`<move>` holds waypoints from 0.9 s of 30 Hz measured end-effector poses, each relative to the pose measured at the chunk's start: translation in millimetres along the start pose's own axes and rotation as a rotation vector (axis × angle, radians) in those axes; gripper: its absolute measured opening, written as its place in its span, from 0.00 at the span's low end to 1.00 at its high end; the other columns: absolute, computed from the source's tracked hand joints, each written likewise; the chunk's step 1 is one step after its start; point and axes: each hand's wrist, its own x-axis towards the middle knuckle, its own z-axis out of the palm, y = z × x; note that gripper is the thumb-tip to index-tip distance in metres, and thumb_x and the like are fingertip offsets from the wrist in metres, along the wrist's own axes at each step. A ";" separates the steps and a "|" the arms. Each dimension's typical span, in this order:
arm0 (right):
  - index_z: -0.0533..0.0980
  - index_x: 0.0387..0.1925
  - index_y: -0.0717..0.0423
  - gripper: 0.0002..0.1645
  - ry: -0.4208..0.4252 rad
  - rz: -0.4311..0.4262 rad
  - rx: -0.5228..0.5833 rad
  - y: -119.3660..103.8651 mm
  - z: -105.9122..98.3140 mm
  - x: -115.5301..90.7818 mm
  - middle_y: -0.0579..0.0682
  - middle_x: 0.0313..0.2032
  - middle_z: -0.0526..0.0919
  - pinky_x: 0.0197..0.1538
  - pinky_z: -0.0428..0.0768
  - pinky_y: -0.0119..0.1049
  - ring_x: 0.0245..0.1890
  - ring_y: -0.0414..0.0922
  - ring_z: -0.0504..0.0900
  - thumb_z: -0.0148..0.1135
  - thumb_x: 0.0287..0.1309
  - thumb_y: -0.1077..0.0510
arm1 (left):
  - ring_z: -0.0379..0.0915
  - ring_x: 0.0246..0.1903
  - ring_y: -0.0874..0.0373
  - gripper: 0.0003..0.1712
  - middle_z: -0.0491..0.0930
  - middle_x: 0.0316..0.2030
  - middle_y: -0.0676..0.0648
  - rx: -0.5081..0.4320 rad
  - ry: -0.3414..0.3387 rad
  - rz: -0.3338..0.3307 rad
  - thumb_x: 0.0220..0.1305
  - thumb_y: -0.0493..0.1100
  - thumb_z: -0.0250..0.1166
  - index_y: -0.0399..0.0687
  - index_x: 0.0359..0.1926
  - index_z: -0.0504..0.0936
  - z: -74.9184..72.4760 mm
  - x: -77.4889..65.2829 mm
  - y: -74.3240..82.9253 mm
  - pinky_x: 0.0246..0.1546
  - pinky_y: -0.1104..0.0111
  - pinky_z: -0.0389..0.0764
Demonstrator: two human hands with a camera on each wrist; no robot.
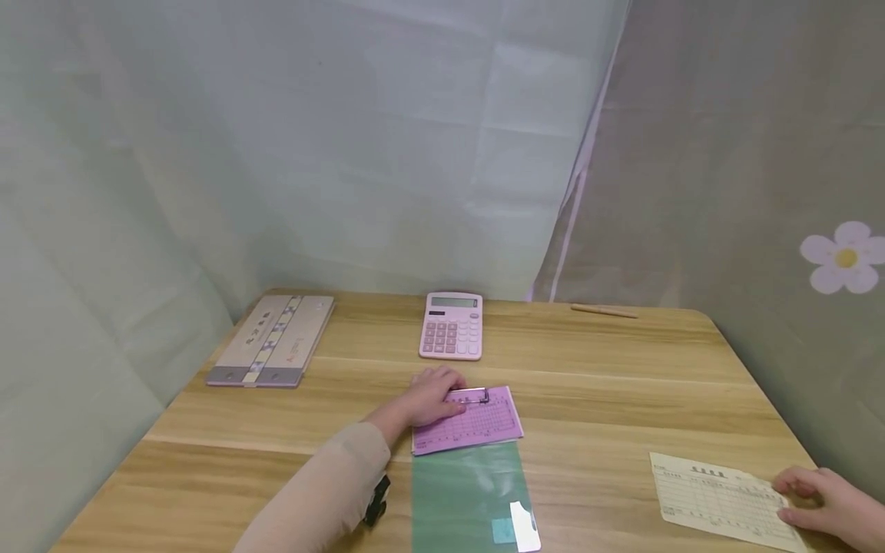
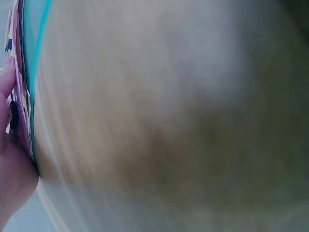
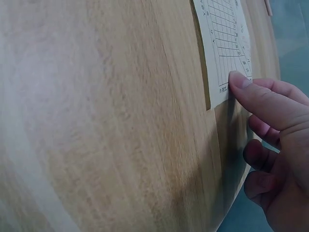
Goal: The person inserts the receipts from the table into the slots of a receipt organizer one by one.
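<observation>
My left hand [image 1: 430,398] lies over the upper left of a green translucent clipboard [image 1: 462,488], gripping it beside the metal clip [image 1: 475,397]. Purple printed forms [image 1: 477,430] sit under that clip, and the left thumb rests on them. In the left wrist view the hand [image 2: 14,179] and the stack's edge show only at the far left. At the table's right front, my right hand [image 1: 830,503] pinches the near right end of a pale yellow printed form [image 1: 715,499] between thumb and forefinger. The right wrist view shows the thumb [image 3: 251,92] on the form's corner.
A pink calculator [image 1: 452,326] lies behind the clipboard on the wooden table [image 1: 588,438]. At the back left is a beige and grey folder [image 1: 273,342]. A thin brown stick [image 1: 604,311] lies by the back edge. Curtains [image 1: 380,153] hang close around the table.
</observation>
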 end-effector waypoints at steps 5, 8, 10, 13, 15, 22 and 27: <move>0.73 0.41 0.59 0.22 -0.004 0.153 0.026 -10.0 3.3 1.4 0.53 0.40 0.78 0.39 0.72 0.47 0.36 0.41 0.71 0.69 0.50 0.50 | 0.62 0.50 0.55 0.21 0.71 0.50 0.53 0.000 0.009 0.005 0.60 0.55 0.62 0.54 0.51 0.74 1.4 0.6 -1.0 0.53 0.57 0.60; 0.73 0.43 0.59 0.25 0.019 0.210 0.014 -13.5 6.3 2.2 0.51 0.39 0.78 0.37 0.71 0.42 0.34 0.43 0.70 0.68 0.49 0.47 | 0.63 0.50 0.55 0.21 0.71 0.50 0.52 -0.005 0.012 0.010 0.59 0.55 0.63 0.53 0.51 0.74 1.3 0.3 -1.4 0.54 0.56 0.60; 0.73 0.45 0.59 0.28 0.033 0.238 0.000 -14.6 7.9 3.5 0.49 0.38 0.77 0.36 0.70 0.38 0.33 0.43 0.69 0.68 0.49 0.44 | 0.63 0.50 0.55 0.21 0.71 0.50 0.52 -0.008 0.010 0.007 0.59 0.55 0.63 0.53 0.51 0.74 1.5 -0.3 -1.7 0.54 0.56 0.60; 0.73 0.47 0.60 0.29 0.051 0.231 -0.004 -19.6 7.4 5.0 0.48 0.36 0.76 0.35 0.69 0.37 0.32 0.42 0.68 0.67 0.50 0.44 | 0.63 0.51 0.54 0.21 0.71 0.50 0.52 -0.010 0.013 0.013 0.59 0.55 0.63 0.53 0.50 0.74 2.1 -0.8 -2.5 0.54 0.56 0.60; 0.73 0.48 0.61 0.29 0.066 0.220 -0.008 -25.4 5.0 5.8 0.46 0.36 0.76 0.34 0.69 0.36 0.32 0.40 0.68 0.66 0.51 0.45 | 0.63 0.51 0.54 0.21 0.71 0.51 0.52 -0.012 0.014 0.012 0.59 0.55 0.63 0.54 0.50 0.74 2.5 -1.1 -3.1 0.55 0.56 0.60; 0.73 0.49 0.60 0.24 0.086 0.167 -0.015 -41.5 -3.3 10.2 0.45 0.33 0.74 0.33 0.68 0.35 0.30 0.36 0.67 0.62 0.57 0.48 | 0.62 0.51 0.54 0.20 0.70 0.51 0.53 -0.013 0.028 0.009 0.59 0.54 0.63 0.54 0.50 0.74 3.3 -1.2 -5.2 0.55 0.55 0.59; 0.74 0.48 0.59 0.22 0.116 0.145 -0.005 -43.6 -0.5 10.9 0.46 0.34 0.78 0.34 0.70 0.34 0.30 0.33 0.69 0.62 0.57 0.49 | 0.62 0.51 0.55 0.21 0.71 0.52 0.53 -0.014 0.019 0.012 0.60 0.55 0.63 0.54 0.51 0.74 2.7 0.1 -3.7 0.55 0.56 0.59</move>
